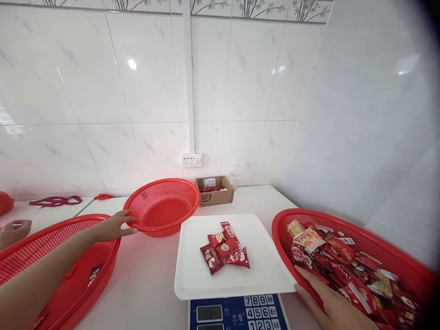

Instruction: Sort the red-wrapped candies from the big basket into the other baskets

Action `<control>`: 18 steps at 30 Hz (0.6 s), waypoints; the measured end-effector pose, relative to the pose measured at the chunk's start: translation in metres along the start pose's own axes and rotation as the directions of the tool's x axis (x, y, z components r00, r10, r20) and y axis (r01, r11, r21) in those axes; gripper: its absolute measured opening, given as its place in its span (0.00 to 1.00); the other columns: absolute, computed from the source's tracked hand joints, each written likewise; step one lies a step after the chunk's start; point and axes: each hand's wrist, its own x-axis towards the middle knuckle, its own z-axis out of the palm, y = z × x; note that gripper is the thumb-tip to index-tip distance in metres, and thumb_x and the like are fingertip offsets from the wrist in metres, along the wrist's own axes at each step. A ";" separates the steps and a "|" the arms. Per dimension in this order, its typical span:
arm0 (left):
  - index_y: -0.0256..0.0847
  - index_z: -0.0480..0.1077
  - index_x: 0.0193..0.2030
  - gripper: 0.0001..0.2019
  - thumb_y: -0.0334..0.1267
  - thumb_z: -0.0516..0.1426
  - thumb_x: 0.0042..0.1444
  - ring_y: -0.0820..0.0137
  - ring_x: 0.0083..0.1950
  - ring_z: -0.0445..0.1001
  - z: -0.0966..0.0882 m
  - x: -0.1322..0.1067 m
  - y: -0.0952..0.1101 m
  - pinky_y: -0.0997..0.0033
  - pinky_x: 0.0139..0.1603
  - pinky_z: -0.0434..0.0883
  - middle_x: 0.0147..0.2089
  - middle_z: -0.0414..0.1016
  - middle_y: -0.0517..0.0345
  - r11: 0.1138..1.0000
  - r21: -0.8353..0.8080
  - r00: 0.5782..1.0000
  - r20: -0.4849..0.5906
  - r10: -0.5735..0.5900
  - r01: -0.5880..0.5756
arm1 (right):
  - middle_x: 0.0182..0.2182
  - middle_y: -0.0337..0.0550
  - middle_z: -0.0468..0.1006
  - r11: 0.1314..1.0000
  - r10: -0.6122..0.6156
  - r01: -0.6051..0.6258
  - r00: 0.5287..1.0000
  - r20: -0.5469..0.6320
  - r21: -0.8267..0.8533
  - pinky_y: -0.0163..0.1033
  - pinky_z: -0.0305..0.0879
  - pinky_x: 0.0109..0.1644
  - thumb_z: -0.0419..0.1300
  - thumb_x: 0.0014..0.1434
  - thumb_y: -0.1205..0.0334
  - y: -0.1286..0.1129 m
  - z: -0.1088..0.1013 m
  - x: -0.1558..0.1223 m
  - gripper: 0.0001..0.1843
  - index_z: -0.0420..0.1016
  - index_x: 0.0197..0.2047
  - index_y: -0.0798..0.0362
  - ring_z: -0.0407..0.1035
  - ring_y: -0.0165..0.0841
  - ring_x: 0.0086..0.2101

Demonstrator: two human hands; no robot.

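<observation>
My left hand (118, 225) reaches in from the lower left with its fingers stretched and apart, at the near left rim of a round red plastic basket (161, 231). At lower right, my right hand (326, 302) has its thumb and fingers on either side of the rim of a long red basket (343, 214) full of wrapped snacks (347, 270). Its thumb tip is close to the corner of a white tray (195, 275). Several red snack packets (227, 250) lie on this tray, above a blue digital scale (237, 316). The scale's display is too dim to read.
Beneath my left forearm stands another long red basket (112, 256) with a few packets. A person's hand (15, 231) is beyond it. At the wall are a small cardboard box (218, 198), a clear bottle (234, 176), a socket (192, 160) and dark red straps (57, 200).
</observation>
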 end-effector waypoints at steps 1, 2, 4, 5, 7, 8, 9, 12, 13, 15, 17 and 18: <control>0.48 0.71 0.53 0.32 0.63 0.50 0.46 0.49 0.66 0.54 0.000 0.001 0.000 0.55 0.54 0.67 0.67 0.56 0.49 1.000 0.006 1.000 -0.004 0.004 -0.004 | 0.53 0.43 0.73 1.000 -0.003 0.003 1.000 0.017 -0.001 0.49 0.66 0.48 0.43 0.59 0.42 0.000 -0.001 0.000 0.30 0.68 0.57 0.47 0.70 0.45 0.49; 0.47 0.72 0.52 0.32 0.64 0.51 0.46 0.49 0.67 0.53 0.000 0.002 0.001 0.54 0.55 0.66 0.66 0.57 0.48 1.000 0.012 1.000 -0.007 0.007 -0.007 | 0.53 0.43 0.72 1.000 0.000 0.000 1.000 0.029 -0.001 0.49 0.66 0.48 0.42 0.59 0.42 -0.001 -0.001 0.000 0.30 0.67 0.58 0.47 0.70 0.45 0.48; 0.46 0.73 0.50 0.32 0.64 0.50 0.46 0.49 0.67 0.53 0.000 0.003 0.002 0.53 0.56 0.64 0.65 0.59 0.47 1.000 0.023 1.000 -0.010 0.015 -0.014 | 0.54 0.43 0.71 1.000 0.007 -0.007 0.999 0.041 -0.001 0.49 0.67 0.47 0.41 0.60 0.43 -0.003 -0.003 -0.001 0.31 0.66 0.59 0.48 0.70 0.45 0.49; 0.46 0.73 0.50 0.31 0.64 0.50 0.47 0.49 0.66 0.54 0.000 0.004 0.003 0.54 0.56 0.64 0.64 0.61 0.47 0.999 0.027 1.000 -0.010 0.019 -0.019 | 0.55 0.44 0.71 1.000 0.008 -0.008 0.999 0.041 -0.005 0.49 0.67 0.47 0.41 0.60 0.43 -0.005 -0.004 -0.002 0.31 0.66 0.59 0.48 0.69 0.45 0.49; 0.46 0.72 0.50 0.31 0.63 0.49 0.49 0.51 0.64 0.58 -0.001 0.005 0.006 0.56 0.55 0.66 0.61 0.64 0.49 0.999 0.036 1.000 -0.010 0.026 -0.026 | 0.55 0.44 0.71 1.000 0.010 -0.009 1.000 0.011 -0.016 0.50 0.68 0.46 0.40 0.60 0.43 -0.009 -0.005 -0.003 0.31 0.66 0.58 0.48 0.70 0.46 0.49; 0.47 0.72 0.50 0.30 0.63 0.48 0.49 0.52 0.63 0.59 -0.002 0.005 0.007 0.57 0.55 0.66 0.60 0.66 0.50 0.999 0.042 1.000 -0.011 0.028 -0.027 | 0.54 0.44 0.71 1.000 0.008 -0.008 1.000 -0.003 -0.020 0.50 0.68 0.46 0.41 0.60 0.44 -0.010 -0.006 -0.004 0.30 0.67 0.58 0.48 0.70 0.46 0.49; 0.47 0.72 0.50 0.30 0.63 0.48 0.50 0.52 0.63 0.60 -0.003 0.005 0.009 0.57 0.54 0.67 0.59 0.67 0.50 0.998 0.049 1.000 -0.012 0.026 -0.026 | 0.54 0.44 0.72 1.000 0.007 -0.007 1.000 -0.014 -0.021 0.50 0.68 0.46 0.41 0.60 0.44 -0.011 -0.006 -0.005 0.30 0.67 0.58 0.47 0.70 0.46 0.48; 0.46 0.72 0.49 0.29 0.62 0.47 0.51 0.49 0.64 0.56 -0.005 0.004 0.017 0.47 0.57 0.62 0.61 0.65 0.47 0.997 0.076 1.000 -0.017 0.006 -0.004 | 0.54 0.44 0.72 1.000 0.010 -0.010 1.000 -0.025 -0.009 0.50 0.68 0.46 0.41 0.60 0.44 -0.013 -0.006 -0.006 0.30 0.67 0.58 0.47 0.70 0.46 0.49; 0.45 0.71 0.50 0.29 0.62 0.47 0.52 0.46 0.66 0.54 -0.006 0.004 0.021 0.40 0.58 0.58 0.62 0.63 0.45 0.996 0.084 1.000 -0.018 -0.003 0.005 | 0.54 0.44 0.72 1.000 0.010 -0.010 1.000 -0.021 -0.003 0.50 0.68 0.46 0.41 0.60 0.44 -0.013 -0.007 -0.006 0.30 0.66 0.58 0.47 0.70 0.46 0.49; 0.44 0.68 0.55 0.30 0.61 0.46 0.54 0.43 0.68 0.47 -0.007 0.002 0.036 0.31 0.58 0.51 0.66 0.57 0.42 0.996 0.093 1.000 -0.014 0.000 0.001 | 0.54 0.43 0.72 1.000 0.023 -0.023 1.000 -0.011 -0.001 0.48 0.68 0.45 0.41 0.60 0.43 -0.015 -0.008 -0.007 0.30 0.66 0.58 0.46 0.69 0.45 0.49; 0.44 0.60 0.62 0.32 0.60 0.45 0.56 0.45 0.69 0.41 -0.006 -0.001 0.061 0.32 0.60 0.46 0.69 0.49 0.43 0.995 0.083 0.998 0.000 0.056 -0.056 | 0.52 0.42 0.74 0.998 0.058 -0.058 0.998 -0.005 -0.014 0.47 0.68 0.45 0.42 0.59 0.43 -0.018 -0.011 -0.008 0.29 0.67 0.57 0.44 0.70 0.44 0.49; 0.44 0.56 0.64 0.32 0.59 0.43 0.58 0.48 0.70 0.38 -0.004 -0.003 0.078 0.36 0.62 0.44 0.71 0.45 0.46 0.991 0.069 0.994 0.013 0.111 -0.112 | 0.51 0.42 0.75 0.997 0.075 -0.075 0.997 -0.005 -0.024 0.46 0.68 0.45 0.43 0.59 0.43 -0.020 -0.013 -0.009 0.29 0.67 0.57 0.44 0.70 0.44 0.48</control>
